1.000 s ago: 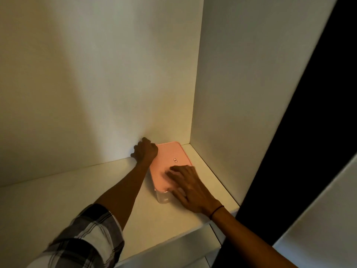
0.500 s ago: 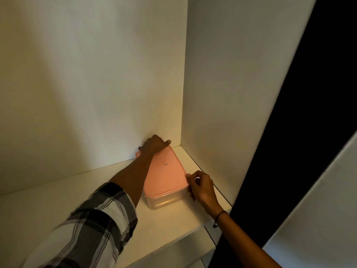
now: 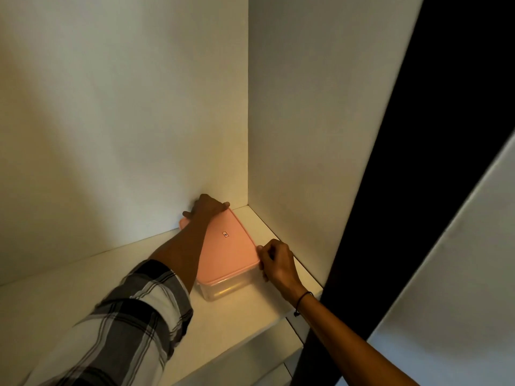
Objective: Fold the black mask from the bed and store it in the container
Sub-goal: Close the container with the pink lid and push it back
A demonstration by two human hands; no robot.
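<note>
Both hands clamp the container [image 3: 223,274], left hand [image 3: 207,208] curled over the far lid [image 3: 228,246] edge, right hand [image 3: 274,263] pinching the near-right corner; mask not visible; uneven pull could pop the lid or tip it off the shelf [image 3: 83,288].

White shelf [image 3: 83,296], inside a cabinet corner. 1 container [image 3: 223,288] with pink lid [image 3: 231,254] sits on it, toward 2 o'clock.

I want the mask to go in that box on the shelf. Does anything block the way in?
Yes: the pink lid sits flat on the clear box, closing its top. The left hand grips its far edge, the right hand its near corner. No mask shows.
</note>
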